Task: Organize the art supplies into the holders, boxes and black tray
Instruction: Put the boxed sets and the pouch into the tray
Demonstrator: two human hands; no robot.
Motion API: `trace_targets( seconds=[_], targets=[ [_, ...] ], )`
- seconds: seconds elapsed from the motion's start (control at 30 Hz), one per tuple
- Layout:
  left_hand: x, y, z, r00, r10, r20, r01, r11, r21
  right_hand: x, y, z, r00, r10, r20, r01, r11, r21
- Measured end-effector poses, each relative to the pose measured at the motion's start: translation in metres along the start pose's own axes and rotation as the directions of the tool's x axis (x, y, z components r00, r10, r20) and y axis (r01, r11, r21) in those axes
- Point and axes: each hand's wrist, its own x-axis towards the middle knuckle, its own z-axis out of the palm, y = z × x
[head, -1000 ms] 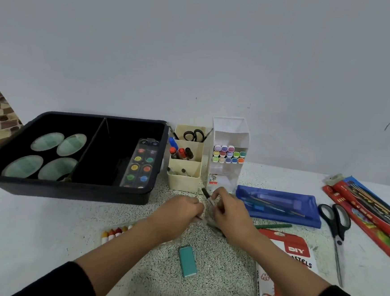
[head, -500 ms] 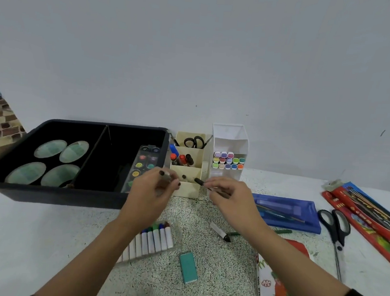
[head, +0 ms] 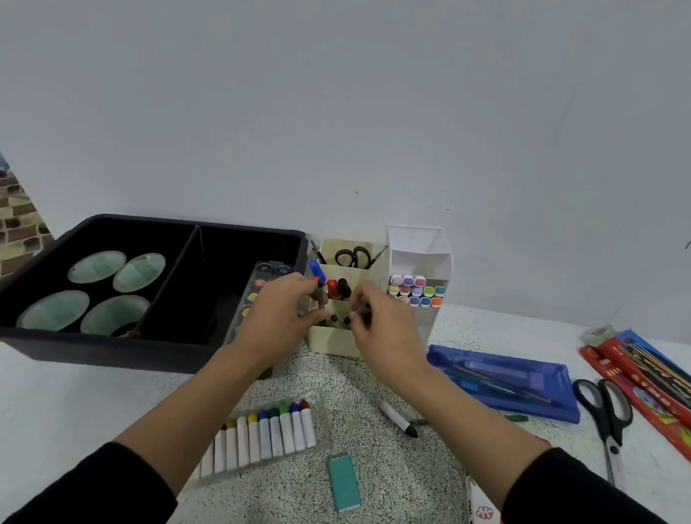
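Head view: black plastic tray (head: pixel 80 350) holds four green oval dishes (head: pixel 96 267) and a long paint palette (head: pixel 260 286). My guess: left hand (head: pixel 279 318), pinching a dark marker (head: pixel 321 296), and right hand (head: pixel 386 327), pinching a second marker (head: pixel 362 310), could collide over the cream tiered holder (head: pixel 331 341) and tip it. White holder (head: pixel 419 243) keeps pastel-capped markers (head: pixel 416 291).

Black left sleeve (head: pixel 102 491), black right sleeve (head: pixel 589 508); plain fabric; forearms (head: pixel 201 395) bare.
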Motion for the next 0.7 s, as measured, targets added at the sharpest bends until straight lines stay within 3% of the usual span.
trace_targets(
  seconds=[0.23,0.47,0.57,0.7],
  targets=[
    [-0.001,-0.003,-0.003,1.000,-0.024,0.014,0.024,1.000,-0.002,0.002,0.005,0.003,1.000,-0.009,0.016,0.010,1.000,-0.009],
    [-0.010,0.000,-0.015,0.981,0.046,0.186,-0.063,0.995,0.082,-0.025,0.015,-0.016,0.999,0.048,-0.017,-0.043,0.976,0.214],
    [-0.021,0.012,-0.012,0.981,0.134,0.138,-0.153,0.979,0.134,-0.045,0.033,-0.023,0.992,0.113,0.050,-0.123,0.923,0.364],
    [-0.034,0.023,-0.001,0.968,0.237,0.082,-0.246,0.962,0.121,-0.052,0.046,-0.020,0.991,0.067,0.113,-0.106,0.914,0.392]
  ],
)
